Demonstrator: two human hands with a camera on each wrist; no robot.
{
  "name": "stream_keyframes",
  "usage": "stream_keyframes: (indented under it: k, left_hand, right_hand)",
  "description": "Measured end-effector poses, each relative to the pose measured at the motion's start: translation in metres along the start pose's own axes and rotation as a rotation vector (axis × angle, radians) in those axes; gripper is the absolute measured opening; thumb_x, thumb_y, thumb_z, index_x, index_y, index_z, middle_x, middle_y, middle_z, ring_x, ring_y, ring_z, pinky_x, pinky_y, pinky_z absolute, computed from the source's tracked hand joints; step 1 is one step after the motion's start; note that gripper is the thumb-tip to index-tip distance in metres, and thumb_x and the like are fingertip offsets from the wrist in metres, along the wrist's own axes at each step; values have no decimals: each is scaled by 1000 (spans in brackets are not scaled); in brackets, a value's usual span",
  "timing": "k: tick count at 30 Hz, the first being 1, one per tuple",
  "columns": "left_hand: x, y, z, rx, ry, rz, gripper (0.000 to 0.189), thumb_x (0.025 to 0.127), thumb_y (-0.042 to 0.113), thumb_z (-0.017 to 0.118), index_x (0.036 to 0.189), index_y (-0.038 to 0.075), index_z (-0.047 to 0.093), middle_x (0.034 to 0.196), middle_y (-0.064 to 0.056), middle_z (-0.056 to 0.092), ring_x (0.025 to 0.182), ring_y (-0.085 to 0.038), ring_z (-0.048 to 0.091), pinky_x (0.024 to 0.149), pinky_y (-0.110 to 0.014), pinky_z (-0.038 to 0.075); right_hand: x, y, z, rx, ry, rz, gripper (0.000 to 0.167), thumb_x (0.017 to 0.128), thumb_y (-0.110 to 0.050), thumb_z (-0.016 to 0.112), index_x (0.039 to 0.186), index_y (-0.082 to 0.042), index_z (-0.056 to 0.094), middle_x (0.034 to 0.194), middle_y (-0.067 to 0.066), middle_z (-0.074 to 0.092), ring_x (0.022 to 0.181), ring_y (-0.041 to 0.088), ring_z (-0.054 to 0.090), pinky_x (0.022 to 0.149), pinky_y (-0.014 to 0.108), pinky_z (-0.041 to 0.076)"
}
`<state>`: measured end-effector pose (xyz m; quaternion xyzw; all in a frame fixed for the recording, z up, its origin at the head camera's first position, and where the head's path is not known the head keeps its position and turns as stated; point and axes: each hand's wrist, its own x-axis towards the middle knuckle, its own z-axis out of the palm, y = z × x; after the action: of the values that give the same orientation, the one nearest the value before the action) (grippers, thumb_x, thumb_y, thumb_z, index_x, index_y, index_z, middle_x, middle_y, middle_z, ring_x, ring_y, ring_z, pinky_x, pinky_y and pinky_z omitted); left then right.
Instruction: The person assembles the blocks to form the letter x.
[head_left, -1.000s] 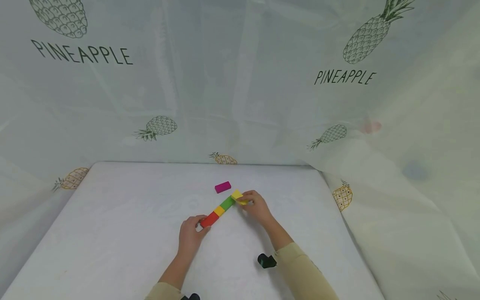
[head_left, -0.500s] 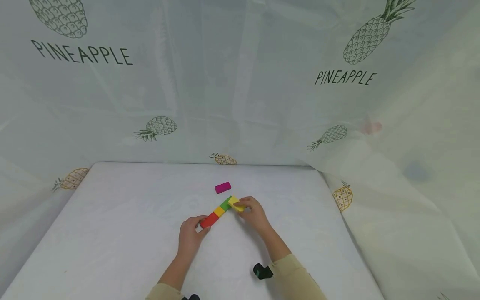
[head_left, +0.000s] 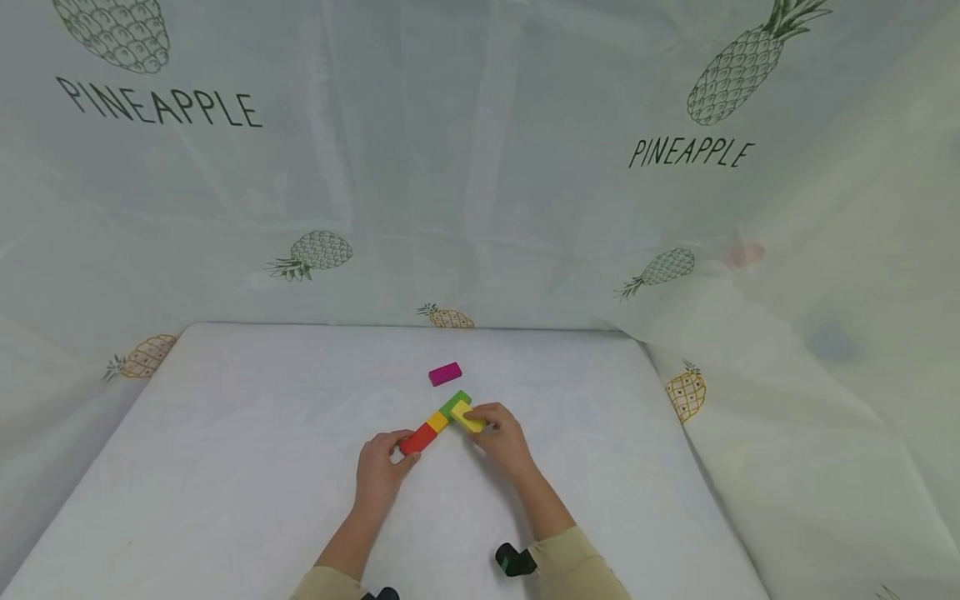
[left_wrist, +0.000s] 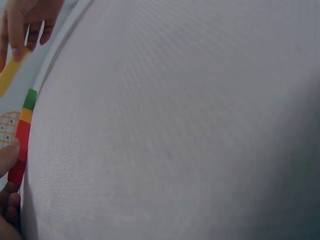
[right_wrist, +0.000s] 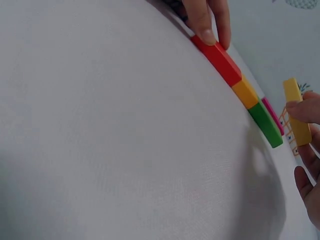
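Observation:
A diagonal row lies on the white table: a red block (head_left: 417,440), an orange-yellow block (head_left: 437,422) and a green block (head_left: 454,404), end to end. My left hand (head_left: 375,473) grips the near red end between thumb and fingers. With my right hand (head_left: 506,440) I pinch a yellow block (head_left: 468,418), tilted beside the green one in the head view and covering part of it. The right wrist view shows that yellow block (right_wrist: 297,112) held up off the table, apart from the row. Fingers hide the red block's near end.
A magenta block (head_left: 446,374) lies alone beyond the row's far end. Black wrist devices (head_left: 516,560) sit at both cuffs. Behind the white table (head_left: 262,417) hangs a pineapple-print curtain (head_left: 480,167), which also runs down both sides.
My right hand has drawn the yellow block back from the row's far end, toward me and slightly left, turning it. My left hand stays on the red block.

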<state>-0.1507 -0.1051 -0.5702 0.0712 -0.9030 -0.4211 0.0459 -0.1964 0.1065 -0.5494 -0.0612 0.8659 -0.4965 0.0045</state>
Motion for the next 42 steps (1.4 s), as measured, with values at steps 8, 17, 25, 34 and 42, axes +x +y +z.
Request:
stream_keyframes:
  k: [8,17,25,34,42]
  left_hand:
    - [0,0,0,-2,-8,-15,45,81,15,81,123,14,65,112,-5,62,100,-23,53,83,-40,52]
    - [0,1,1,-5,-6,-21,45,81,14,81,124,13,65,112,-5,62,101,-23,53,83,-40,53]
    - [-1,1,0,-1,-7,-24,45,81,14,81,123,13,65,111,-6,62,101,-24,53,83,-41,52]
    - [0,0,2,7,-12,-37,45,82,15,80,124,14,65,112,-5,61,102,-23,53,84,-40,53]
    - [1,-2,2,3,-8,-32,46,81,15,81,124,14,65,112,-4,62,101,-22,53,84,-40,52]
  right_hand:
    - [-9,3,8,51,43,-3,27,82,-1,74,104,-17,75,113,-4,63,110,20,56,92,40,46]
    - [-19,5,21,76,93,24,25,81,-3,76,101,-18,76,113,-6,64,111,19,55,90,33,48]
    - [-24,9,30,115,127,47,25,82,-4,76,101,-19,76,115,-8,64,113,18,55,92,35,48]
    - [-28,10,35,144,127,50,24,81,-2,77,101,-16,76,114,-6,65,114,20,55,97,35,46]
    - [-29,12,36,118,137,48,23,79,-5,79,99,-16,76,112,-6,66,112,20,56,97,32,47]
